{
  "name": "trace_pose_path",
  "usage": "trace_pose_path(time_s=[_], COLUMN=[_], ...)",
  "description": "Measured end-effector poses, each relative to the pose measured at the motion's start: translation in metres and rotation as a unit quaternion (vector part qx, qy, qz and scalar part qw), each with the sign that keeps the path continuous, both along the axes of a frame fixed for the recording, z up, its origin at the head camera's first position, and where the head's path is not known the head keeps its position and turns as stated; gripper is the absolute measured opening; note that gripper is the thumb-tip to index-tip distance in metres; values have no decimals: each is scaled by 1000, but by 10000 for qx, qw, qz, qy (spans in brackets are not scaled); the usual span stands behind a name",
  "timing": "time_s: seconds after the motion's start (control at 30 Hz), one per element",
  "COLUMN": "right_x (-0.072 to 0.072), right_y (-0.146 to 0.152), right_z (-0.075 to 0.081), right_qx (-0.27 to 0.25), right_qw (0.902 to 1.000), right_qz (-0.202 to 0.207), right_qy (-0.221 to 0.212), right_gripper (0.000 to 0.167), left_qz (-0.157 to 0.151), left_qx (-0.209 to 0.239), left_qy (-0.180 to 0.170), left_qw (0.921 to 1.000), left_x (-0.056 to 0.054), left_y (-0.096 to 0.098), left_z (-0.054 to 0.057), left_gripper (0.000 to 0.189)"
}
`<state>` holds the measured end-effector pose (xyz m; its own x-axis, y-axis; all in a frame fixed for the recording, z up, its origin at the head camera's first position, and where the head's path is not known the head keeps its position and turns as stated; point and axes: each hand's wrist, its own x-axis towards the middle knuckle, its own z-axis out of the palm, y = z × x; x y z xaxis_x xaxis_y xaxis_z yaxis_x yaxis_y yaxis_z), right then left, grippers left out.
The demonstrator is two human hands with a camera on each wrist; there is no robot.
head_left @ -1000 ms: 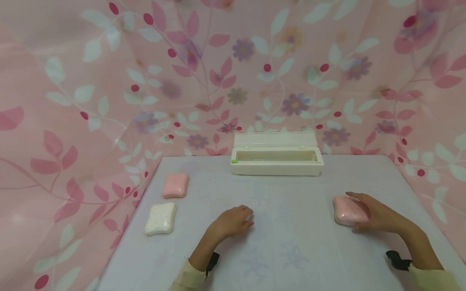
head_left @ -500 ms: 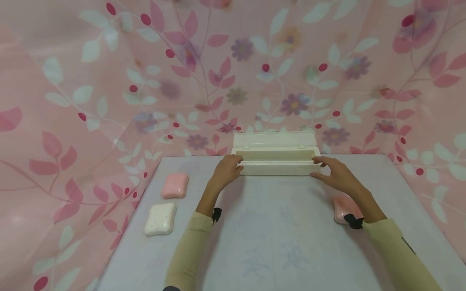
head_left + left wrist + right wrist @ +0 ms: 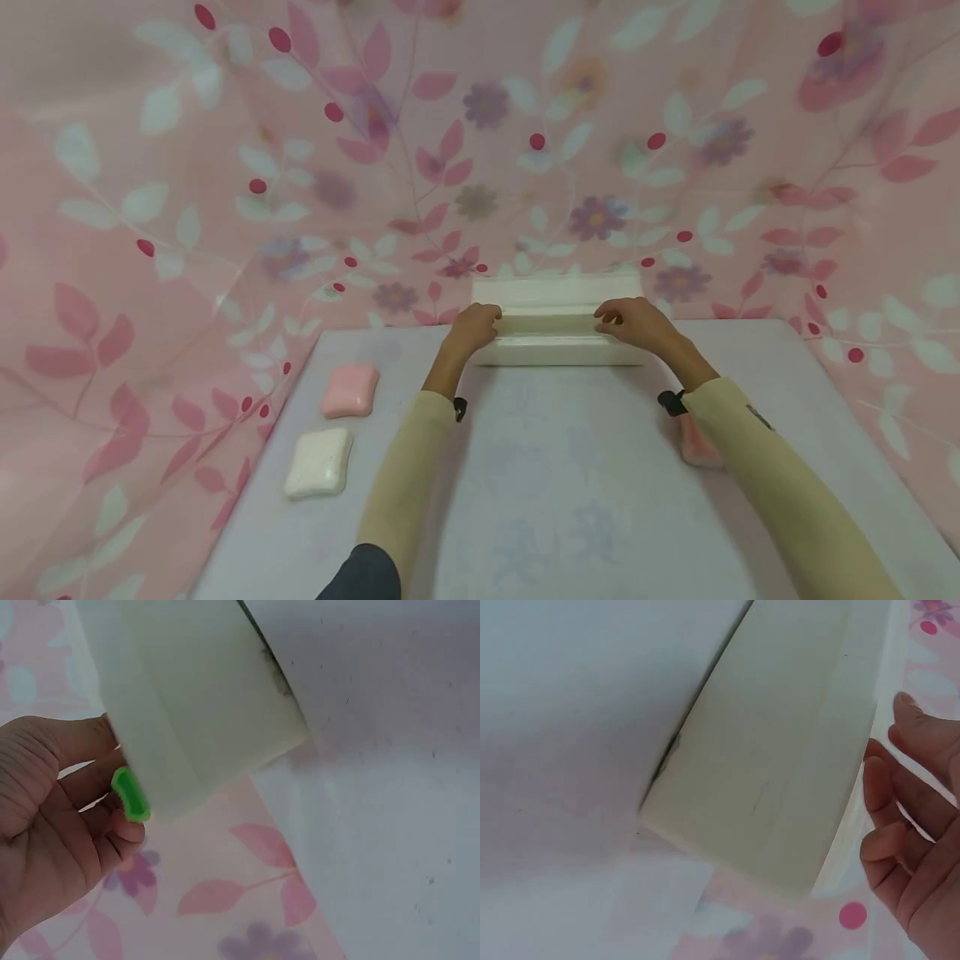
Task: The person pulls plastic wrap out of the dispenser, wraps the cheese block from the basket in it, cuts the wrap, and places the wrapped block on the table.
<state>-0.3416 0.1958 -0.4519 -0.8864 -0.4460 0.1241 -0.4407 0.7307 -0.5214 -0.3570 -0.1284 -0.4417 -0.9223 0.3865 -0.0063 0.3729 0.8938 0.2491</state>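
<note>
Long cream plastic box [image 3: 558,352] was sitting at the far edge of the table [image 3: 555,467], lid [image 3: 557,290] standing up against the floral curtain [image 3: 480,150]. The left hand [image 3: 474,327] was at its left end, fingertips tucked behind the rim by a little green tab [image 3: 131,796], so can't tell if it was pinching anything. The right hand [image 3: 637,322] was toward the other end, fingers loosely bent, thumb spread away. Pink soap [image 3: 350,390] and white soap [image 3: 318,463] lay off left, another pink bar [image 3: 699,444] partly behind the right sleeve [image 3: 787,483].
</note>
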Motion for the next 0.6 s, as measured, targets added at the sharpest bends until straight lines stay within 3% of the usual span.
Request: trace_pose_path(time_s=[0.17, 0.3, 0.43, 0.6], right_x=[-12, -20, -23, -21], right_y=[-15, -20, -18, -13], right_z=[2, 2, -1, -8], right_qx=[582, 863, 917, 714], right_qw=[9956, 9901, 9908, 9955], right_qz=[-69, -106, -108, -37], right_qy=[-730, -1103, -984, -624], right_gripper=[38, 33, 19, 13], left_qz=[294, 447, 441, 348], left_qx=[-131, -341, -288, 517], left_qy=[-170, -60, 2, -39], left_qw=[9993, 9984, 9986, 9980], left_x=[-8, -12, -14, -15], left_y=[8, 12, 13, 6], left_z=[-7, -13, -18, -18], left_gripper=[26, 13, 14, 13])
